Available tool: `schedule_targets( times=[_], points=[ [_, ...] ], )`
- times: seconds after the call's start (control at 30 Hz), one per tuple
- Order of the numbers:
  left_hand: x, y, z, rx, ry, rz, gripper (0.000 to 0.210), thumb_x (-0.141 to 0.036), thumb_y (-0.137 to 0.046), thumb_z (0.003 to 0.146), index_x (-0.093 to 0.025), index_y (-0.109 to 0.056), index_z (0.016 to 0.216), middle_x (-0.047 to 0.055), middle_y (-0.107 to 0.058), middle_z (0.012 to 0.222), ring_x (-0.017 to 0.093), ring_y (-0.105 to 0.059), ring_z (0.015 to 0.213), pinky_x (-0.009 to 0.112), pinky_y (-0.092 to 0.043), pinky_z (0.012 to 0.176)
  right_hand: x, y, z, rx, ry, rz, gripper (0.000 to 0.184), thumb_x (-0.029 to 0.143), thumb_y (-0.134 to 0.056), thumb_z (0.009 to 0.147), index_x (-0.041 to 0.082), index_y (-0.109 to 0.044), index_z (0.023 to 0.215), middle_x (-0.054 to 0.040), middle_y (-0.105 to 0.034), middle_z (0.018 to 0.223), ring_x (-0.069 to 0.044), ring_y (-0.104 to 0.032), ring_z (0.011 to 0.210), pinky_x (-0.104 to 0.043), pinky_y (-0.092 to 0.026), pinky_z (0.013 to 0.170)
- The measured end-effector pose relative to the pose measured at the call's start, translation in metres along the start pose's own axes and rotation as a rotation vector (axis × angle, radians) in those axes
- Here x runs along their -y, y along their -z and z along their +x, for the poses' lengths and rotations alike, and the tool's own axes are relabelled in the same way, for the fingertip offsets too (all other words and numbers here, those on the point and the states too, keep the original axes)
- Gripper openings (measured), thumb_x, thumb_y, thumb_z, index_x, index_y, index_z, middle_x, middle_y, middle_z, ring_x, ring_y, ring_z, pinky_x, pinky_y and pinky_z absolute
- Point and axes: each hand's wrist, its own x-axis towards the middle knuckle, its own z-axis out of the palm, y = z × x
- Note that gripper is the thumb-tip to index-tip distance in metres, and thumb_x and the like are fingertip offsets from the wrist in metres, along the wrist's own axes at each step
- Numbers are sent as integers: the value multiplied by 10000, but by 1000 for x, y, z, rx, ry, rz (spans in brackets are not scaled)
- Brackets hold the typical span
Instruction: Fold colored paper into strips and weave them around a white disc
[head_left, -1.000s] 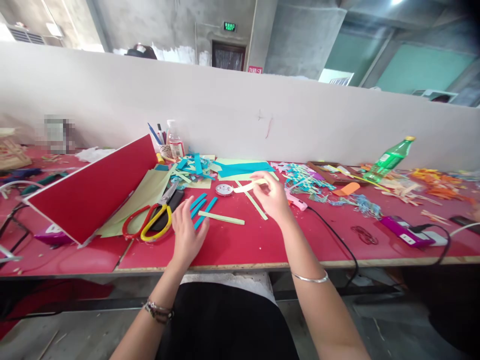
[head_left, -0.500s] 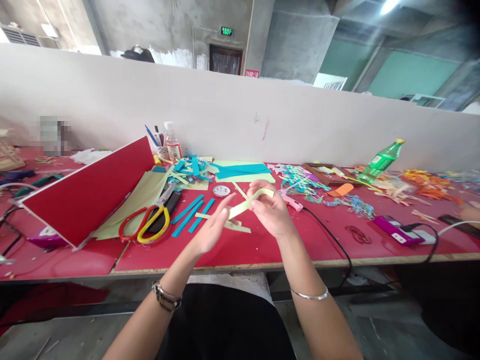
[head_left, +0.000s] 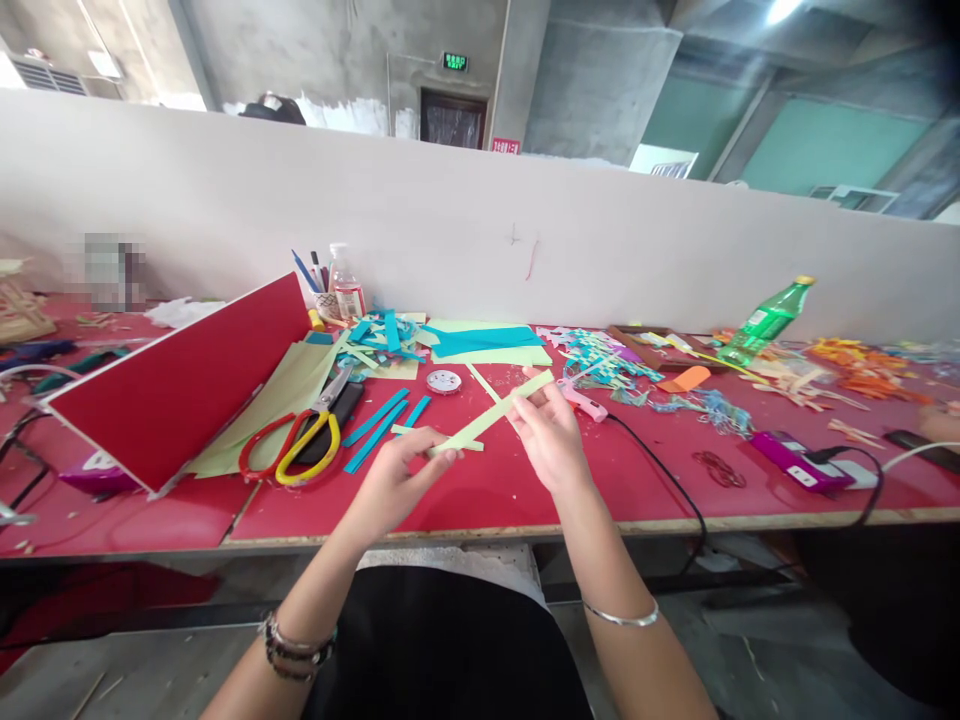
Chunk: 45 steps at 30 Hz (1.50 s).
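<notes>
A pale yellow-green paper strip [head_left: 491,418] is held slantwise above the red table. My left hand [head_left: 397,475] pinches its lower left end between thumb and fingers. Farther up the strip, my right hand [head_left: 551,430] is closed on it near the upper right end. Beneath the strip, another pale strip [head_left: 471,445] lies on the table. Several blue paper strips [head_left: 375,418] lie left of my hands, beside scissors [head_left: 307,445] with red and yellow handles. A small round white container [head_left: 443,382] sits beyond the hands.
A red board [head_left: 195,375] leans at the left over pale paper sheets [head_left: 274,405]. Paper scraps [head_left: 382,345] are heaped at the back. To the right are a pink glue gun [head_left: 583,400] with its black cord, a green bottle [head_left: 769,322] and a purple power strip [head_left: 799,465].
The strip, bent before, is now held straight. My left hand has moved down and left and closed on the strip's lower end.
</notes>
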Motion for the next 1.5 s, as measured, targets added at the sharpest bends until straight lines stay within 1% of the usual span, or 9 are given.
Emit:
schedule_targets(
  times=[0.23,0.43,0.63,0.8,0.87,1.03,1.17,1.3,1.5],
  points=[
    [2,-14,2,-120,-171,115,160,-212,-454,806,-183,-607,844,45,-560,880,135,-527,813,231,-398,740,-21,-4,-24,312,-172,-90,216,343,-589,714,234,-627,896,-32,-579,906,-157,-519,889,-301,-413,807],
    [8,-17,0,-133,-260,359,218,-199,-432,812,-231,-614,927,63,-516,996,180,-476,906,318,-377,801,-28,-7,-27,255,-153,-4,174,355,-549,747,205,-597,675,-14,-528,888,-128,-505,821,-269,-443,717],
    [22,-7,3,-175,-205,622,208,-208,-443,795,-232,-648,819,70,-510,1007,195,-462,842,312,-374,720,-27,0,-26,299,-201,95,350,408,-516,756,167,-426,519,-14,-497,794,-127,-486,803,-306,-451,724],
    [22,-9,-3,-143,60,323,212,-282,-413,811,-184,-596,852,13,-540,684,106,-469,565,211,-351,537,-33,3,-25,239,-208,-5,297,404,-538,740,163,-516,568,-13,-526,787,-96,-483,694,-239,-431,626],
    [15,-10,-8,-8,204,91,314,-369,-381,823,-153,-600,760,-14,-486,519,82,-417,451,195,-315,463,-35,3,-22,100,-144,-87,242,399,-534,743,174,-593,677,4,-540,722,-54,-422,534,-198,-378,507],
    [0,-15,-16,703,407,-488,564,-531,-257,819,-122,-646,803,31,-573,551,43,-370,329,183,-267,365,-30,-2,-18,-137,76,-191,256,405,-469,781,202,-620,820,4,-600,710,-27,-320,370,-204,-275,381],
    [5,-30,-6,398,471,-719,506,-554,-331,787,-161,-553,1016,34,-568,730,58,-443,446,180,-350,411,-21,-7,-26,82,124,-256,245,375,-473,790,194,-624,721,-17,-608,672,-89,-489,504,-240,-401,506],
    [13,-34,4,70,435,-831,403,-461,-468,771,-156,-522,1029,-53,-402,533,39,-334,427,150,-276,399,-19,-5,-33,248,61,-339,288,394,-456,798,185,-586,648,7,-556,529,-87,-466,437,-239,-392,468],
    [8,-23,10,15,262,-740,384,-333,-607,694,-200,-506,1040,-1,-535,829,76,-496,641,197,-406,579,-29,3,-34,343,-106,-446,333,435,-451,789,173,-539,604,45,-452,411,-66,-390,376,-204,-305,405]
  ],
)
